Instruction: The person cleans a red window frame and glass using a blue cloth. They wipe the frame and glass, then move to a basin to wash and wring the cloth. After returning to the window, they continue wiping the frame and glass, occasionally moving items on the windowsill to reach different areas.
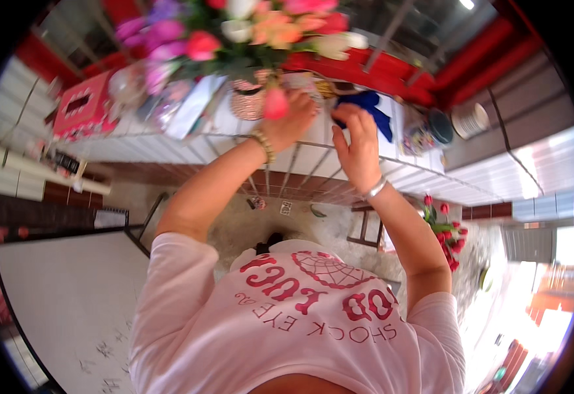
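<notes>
Head view: leftmost we see the pink box (85,108), then the woven vase (245,104); just right of it our left hand (293,119) hangs over the tiled ledge (162,150), its grip too blurred to tell. Our right hand (359,139), nearer the blue cloth (381,121), bends over its left side, thumb apart from fingers; the cloth's long axis slants down rightward.
</notes>
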A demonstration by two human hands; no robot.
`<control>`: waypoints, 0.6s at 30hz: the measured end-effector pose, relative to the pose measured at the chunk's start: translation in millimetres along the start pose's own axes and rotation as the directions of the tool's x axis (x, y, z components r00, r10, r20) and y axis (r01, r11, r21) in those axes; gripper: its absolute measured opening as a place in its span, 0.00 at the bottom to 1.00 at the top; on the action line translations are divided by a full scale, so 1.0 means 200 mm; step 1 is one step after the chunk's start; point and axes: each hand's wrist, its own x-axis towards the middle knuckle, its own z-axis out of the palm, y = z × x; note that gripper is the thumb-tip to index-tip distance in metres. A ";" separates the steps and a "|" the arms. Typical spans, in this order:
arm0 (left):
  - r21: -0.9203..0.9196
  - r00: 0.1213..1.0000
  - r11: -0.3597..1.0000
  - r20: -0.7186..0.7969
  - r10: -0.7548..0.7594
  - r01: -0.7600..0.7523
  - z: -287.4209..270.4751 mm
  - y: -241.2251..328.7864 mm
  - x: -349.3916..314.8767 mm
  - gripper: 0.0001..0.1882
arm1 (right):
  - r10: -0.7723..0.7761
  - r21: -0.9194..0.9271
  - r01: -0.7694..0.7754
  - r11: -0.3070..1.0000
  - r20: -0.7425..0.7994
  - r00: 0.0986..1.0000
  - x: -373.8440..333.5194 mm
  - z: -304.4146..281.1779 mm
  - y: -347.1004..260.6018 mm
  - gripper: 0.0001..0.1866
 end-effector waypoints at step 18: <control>-0.288 0.999 0.957 0.019 -0.031 0.035 -0.03 0.03 0.06 0.16 | 0.314 -0.513 -0.179 0.840 0.191 0.930 -0.16 -0.02 0.46 0.19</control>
